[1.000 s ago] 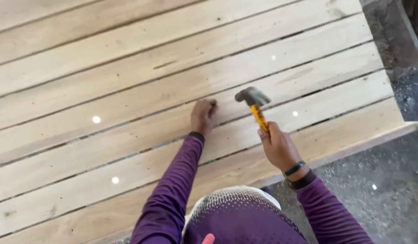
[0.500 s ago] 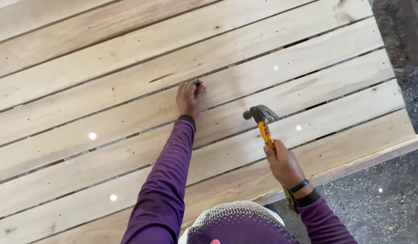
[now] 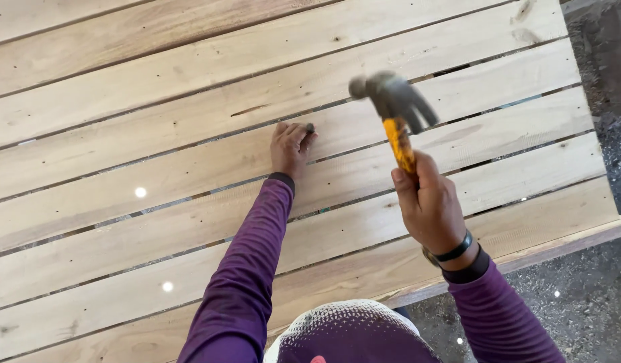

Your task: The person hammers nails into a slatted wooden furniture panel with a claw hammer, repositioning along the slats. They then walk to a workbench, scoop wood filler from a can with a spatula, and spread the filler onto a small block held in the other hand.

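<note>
Head-cam view looking down on a slatted deck of pale wooden planks (image 3: pixel 156 128), boards running roughly 8 to 2 o'clock w/ narrow gaps between.

Left hand (image 3: pixel 289 146), in a purple sleeve, rests on a plank near centre frame. Its fingertips are pinched together on a small dark nail (image 3: pixel 309 127), held at the plank surface at the hand's 1 o'clock. Whether the nail stands fully upright can't be told; it's tiny.

Right hand (image 3: pixel 428 205), at 4 o'clock from the left, has its grip clamped round the lower end of a hammer (image 3: pixel 394 107). Handle is yellow; dark metal head is raised above the boards, blurred, at 2 o'clock from the nail & apart from it. A black band sits on the right wrist.

Handling, as a judgement: hammer looks head-heavy & stiff, so holding low on the handle suits it. Nail is light, thin, easy to drop or tip; best pinched near its top, w/ fingers kept off the head.

Bottom edge: a patterned cap (image 3: pixel 350 333). Gravel ground (image 3: pixel 579 302) at 4 o'clock.
</note>
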